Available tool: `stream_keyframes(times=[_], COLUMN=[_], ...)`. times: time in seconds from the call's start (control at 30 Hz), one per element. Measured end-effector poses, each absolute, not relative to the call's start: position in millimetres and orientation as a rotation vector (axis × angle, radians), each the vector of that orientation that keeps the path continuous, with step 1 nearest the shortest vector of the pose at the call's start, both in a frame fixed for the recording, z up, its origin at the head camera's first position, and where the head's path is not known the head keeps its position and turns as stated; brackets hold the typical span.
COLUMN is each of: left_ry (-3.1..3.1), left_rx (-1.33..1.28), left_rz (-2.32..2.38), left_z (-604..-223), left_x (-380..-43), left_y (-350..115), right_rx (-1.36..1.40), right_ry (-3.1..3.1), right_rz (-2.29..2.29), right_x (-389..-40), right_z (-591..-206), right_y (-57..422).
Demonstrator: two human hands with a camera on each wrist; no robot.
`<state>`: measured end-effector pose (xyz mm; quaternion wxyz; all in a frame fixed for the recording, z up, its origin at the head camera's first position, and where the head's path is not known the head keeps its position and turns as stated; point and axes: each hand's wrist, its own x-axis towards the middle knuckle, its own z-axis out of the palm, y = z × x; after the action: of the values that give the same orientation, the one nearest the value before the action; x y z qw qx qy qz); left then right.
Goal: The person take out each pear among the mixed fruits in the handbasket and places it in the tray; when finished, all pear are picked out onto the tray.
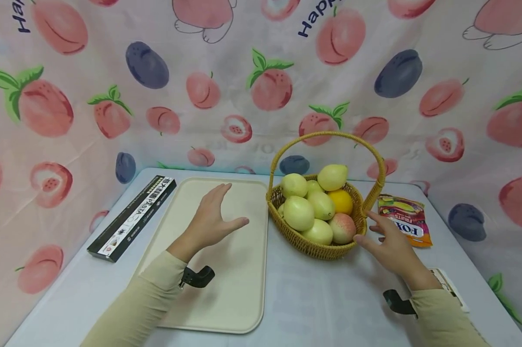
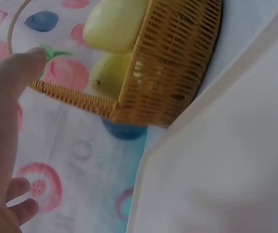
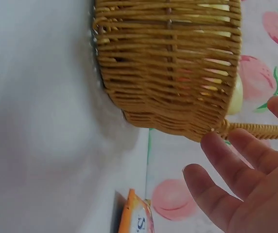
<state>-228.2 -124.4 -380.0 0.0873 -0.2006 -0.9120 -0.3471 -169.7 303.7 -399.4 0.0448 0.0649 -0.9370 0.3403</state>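
Note:
A woven wicker basket (image 1: 306, 246) with a tall arched handle (image 1: 326, 135) stands right of centre. It is heaped with several pale yellow-green fruits (image 1: 299, 213), plus an orange (image 1: 341, 201) and a peach (image 1: 342, 228). My right hand (image 1: 391, 248) is at the basket's right side, its spread fingers right at the rim by the handle's base, gripping nothing. Over the cream tray (image 1: 239, 299) to the left, my left hand (image 1: 206, 219) hovers with thumb and fingers apart, holding nothing. In the left wrist view its thumb (image 2: 20, 70) overlaps the handle.
A black PASTA box (image 1: 133, 217) lies along the table's left side, beside the tray. Right of the basket lies a red and orange FOX'S FRUITS bag (image 1: 404, 219). A flat white item (image 1: 453, 289) is partly hidden under the right wrist. Fruit-print cloth (image 1: 217, 125) hangs behind.

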Motion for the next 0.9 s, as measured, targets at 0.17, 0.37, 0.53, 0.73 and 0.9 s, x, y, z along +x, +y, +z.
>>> stream_keyframes(times=[0.17, 0.37, 0.53, 0.73, 0.9], left_ry=[-2.692, -2.704, -2.712, -2.717, -2.715], left_rx=[-0.656, -0.712, -0.741, -0.779, -0.802], left_rz=[-1.102, -1.154, -1.174, -1.190, -1.208], left_z=[-383, -393, -398, -399, -398], left_x=[-229, -232, -232, -232, -232], left_y=[-107, -92, -80, -69, -60], right_rx=[0.214, 0.236, 0.208, 0.174, 0.151], right_ry=[-2.847, -2.816, -2.827, -2.868, -2.896], right_rz=[1.054, 1.082, 1.089, 1.081, 1.115], right_x=[-171, -173, -175, -175, -175], right_z=[-402, -406, -411, -417, -419], right_y=[301, 298, 297, 296, 295])
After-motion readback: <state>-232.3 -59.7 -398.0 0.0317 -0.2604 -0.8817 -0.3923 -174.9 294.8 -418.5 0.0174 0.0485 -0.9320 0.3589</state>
